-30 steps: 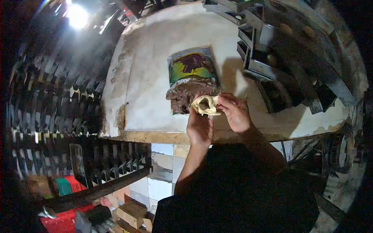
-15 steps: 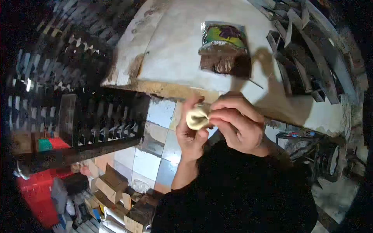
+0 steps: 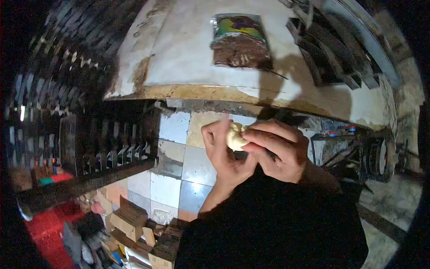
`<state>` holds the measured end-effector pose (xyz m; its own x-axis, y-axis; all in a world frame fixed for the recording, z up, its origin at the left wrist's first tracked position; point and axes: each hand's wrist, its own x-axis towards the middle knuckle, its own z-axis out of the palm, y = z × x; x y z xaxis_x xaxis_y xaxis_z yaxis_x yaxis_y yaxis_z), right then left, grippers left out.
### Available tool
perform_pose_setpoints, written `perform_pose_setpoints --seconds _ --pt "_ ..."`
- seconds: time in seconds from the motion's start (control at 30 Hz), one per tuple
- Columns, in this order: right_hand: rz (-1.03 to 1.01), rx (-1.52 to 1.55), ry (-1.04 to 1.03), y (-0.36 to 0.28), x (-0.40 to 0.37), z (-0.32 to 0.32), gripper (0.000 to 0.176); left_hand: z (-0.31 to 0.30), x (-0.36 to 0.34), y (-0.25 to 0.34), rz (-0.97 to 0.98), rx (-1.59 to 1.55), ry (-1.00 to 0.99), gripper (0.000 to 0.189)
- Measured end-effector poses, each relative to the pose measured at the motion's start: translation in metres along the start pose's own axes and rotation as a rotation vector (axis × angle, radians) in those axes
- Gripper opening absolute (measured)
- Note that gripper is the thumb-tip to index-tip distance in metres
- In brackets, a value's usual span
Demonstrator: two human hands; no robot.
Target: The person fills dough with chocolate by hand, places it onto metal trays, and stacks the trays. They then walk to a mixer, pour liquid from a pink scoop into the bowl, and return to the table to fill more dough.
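A small round ball of pale dough (image 3: 235, 138) is held up between both hands, just in front of the table's edge. My left hand (image 3: 227, 161) cups it from the left, with the thumb low and the fingers partly blurred. From the right, the bent fingers of my right hand (image 3: 282, 150) pinch its edge and cover part of it. Folds show on top of the dough. Beyond the hands, an open plastic bag (image 3: 239, 28) with a brown, pasty mass (image 3: 242, 51) lies on the white table (image 3: 179, 54).
A thin dark stick (image 3: 278, 74) pokes out beside the bag. Long metal trays or moulds (image 3: 333, 49) stand at the table's right. Dark racks (image 3: 107, 143) fill the left. Cardboard boxes (image 3: 130, 219) and a red crate (image 3: 51, 233) sit on the tiled floor (image 3: 168, 188).
The view has shifted, so the table and bag sit higher and further left. My fingers have closed in around the dough, and its open fold shows less.
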<state>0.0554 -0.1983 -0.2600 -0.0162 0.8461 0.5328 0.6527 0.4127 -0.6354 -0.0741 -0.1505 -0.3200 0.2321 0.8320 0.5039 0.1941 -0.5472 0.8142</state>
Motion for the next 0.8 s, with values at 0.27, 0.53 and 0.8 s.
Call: perform_pose_setpoints --seconds 0.27,0.53,0.8 --pt "0.498 0.337 0.055 0.028 -0.062 -0.133 0.030 0.104 -0.013 0.043 0.005 -0.864 -0.341 0.054" --pt "0.106 -0.212 0.332 0.069 -0.155 -0.236 0.027 0.245 -0.036 0.144 0.004 -0.437 -0.306 0.048" --pt "0.207 0.193 0.326 0.120 -0.195 -0.330 0.024 0.328 -0.031 0.160 0.379 -0.740 -0.534 0.030"
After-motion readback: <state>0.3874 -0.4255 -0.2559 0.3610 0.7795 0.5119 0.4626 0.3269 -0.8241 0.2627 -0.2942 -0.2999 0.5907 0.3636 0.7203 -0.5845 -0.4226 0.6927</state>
